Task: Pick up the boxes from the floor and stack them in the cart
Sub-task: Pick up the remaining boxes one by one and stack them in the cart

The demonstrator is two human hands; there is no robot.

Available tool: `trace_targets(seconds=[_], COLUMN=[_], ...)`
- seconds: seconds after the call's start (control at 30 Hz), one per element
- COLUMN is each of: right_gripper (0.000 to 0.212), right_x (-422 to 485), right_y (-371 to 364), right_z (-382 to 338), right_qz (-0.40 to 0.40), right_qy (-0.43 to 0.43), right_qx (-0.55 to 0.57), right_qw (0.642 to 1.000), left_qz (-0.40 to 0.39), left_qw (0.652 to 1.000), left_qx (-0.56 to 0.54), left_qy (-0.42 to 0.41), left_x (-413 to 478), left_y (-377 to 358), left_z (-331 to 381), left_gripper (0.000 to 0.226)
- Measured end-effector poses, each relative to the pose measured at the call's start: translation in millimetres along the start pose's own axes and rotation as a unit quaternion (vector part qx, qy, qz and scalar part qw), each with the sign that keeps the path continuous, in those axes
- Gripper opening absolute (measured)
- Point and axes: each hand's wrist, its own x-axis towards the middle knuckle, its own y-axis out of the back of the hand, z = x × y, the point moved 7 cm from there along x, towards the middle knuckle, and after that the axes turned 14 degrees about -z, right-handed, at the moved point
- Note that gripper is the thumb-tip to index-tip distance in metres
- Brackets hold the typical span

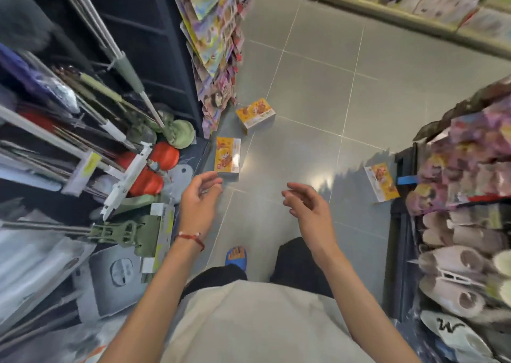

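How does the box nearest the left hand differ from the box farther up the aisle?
The near box lies just beyond the left hand; the far box lies further on, by the hanging packets. The near box points straight up the aisle; the far box is turned aslant. Both are orange-yellow printed boxes on the floor, and no hand holds either.

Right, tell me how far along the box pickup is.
Done: nothing that this view shows. In hand: nothing; the left hand hovers by the nearest box, and the right hand is empty. Remaining: all three on the floor, including the far box and the right box.
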Motion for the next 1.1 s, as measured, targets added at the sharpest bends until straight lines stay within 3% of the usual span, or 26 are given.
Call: trace_targets(seconds=[0.13,0.3,0.5,0.63,1.0,1.1], right_gripper=[0.017,0.020,0.018,0.019,0.019,0.021], right_x=[78,178,268,312,391,411], right_y=[16,38,54,44,-7,-23], right_z=[-33,-70,-123,-150,-139,-117], right_qz=[-0.028,-0.119,-0.290,-0.359,-0.388,-0.413], right_qy=[-0.003,-0.018,-0.035,-0.049,-0.107,-0.136], right_qx=[-0.012,-0.072,-0.196,-0.252,-0.306,-0.352], right_qw=[1.000,0.990,0.936,0.897,0.863,0.829], left_qz=[0.029,0.120,0.268,0.342,0.390,0.414], left_qw=[1.000,0.992,0.955,0.923,0.880,0.861], left_qx=[0.004,-0.027,-0.106,-0.165,-0.249,-0.265], left_qy=[0.006,0.029,0.063,0.070,0.110,0.130], left_x=[56,115,151,161,191,200], left_y=[-9,-29,-66,-83,-77,-74], left_z=[16,22,31,37,3,-16], left_gripper=[0.027,0.033,0.026,0.025,0.023,0.022])
